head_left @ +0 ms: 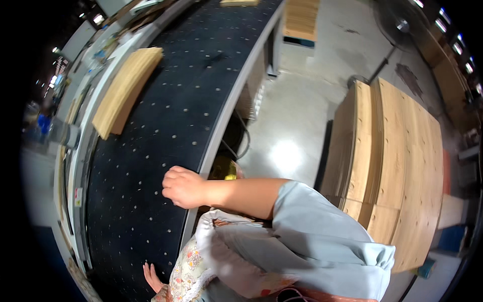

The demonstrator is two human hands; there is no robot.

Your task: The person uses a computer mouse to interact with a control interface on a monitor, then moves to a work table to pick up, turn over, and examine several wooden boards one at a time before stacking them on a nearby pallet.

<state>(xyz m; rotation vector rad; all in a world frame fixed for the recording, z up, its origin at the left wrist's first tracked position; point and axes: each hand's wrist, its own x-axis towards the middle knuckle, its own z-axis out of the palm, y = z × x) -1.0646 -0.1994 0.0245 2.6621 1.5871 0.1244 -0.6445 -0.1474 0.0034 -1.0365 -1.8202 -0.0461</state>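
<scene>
A long black surface (151, 166) dotted with small pale spots runs away in front of me, edged on the right by a grey metal rail (236, 85). My right hand (183, 187) rests on the black surface close to that rail, its fingers curled in and no object showing in them. Lower down, near the bottom of the picture, my left hand (152, 278) lies on the same surface with fingers stretched out and holding nothing. Part of it is hidden by my floral sleeve. A stack of light wood boards (128, 90) sits farther off along the left side.
Tall stacks of wood-grain panels with small holes (402, 166) stand to my right. Another wood stack (301, 20) is on the floor farther away, and a pedestal fan (401, 25) stands at the far right. More wood (239, 2) lies at the belt's far end.
</scene>
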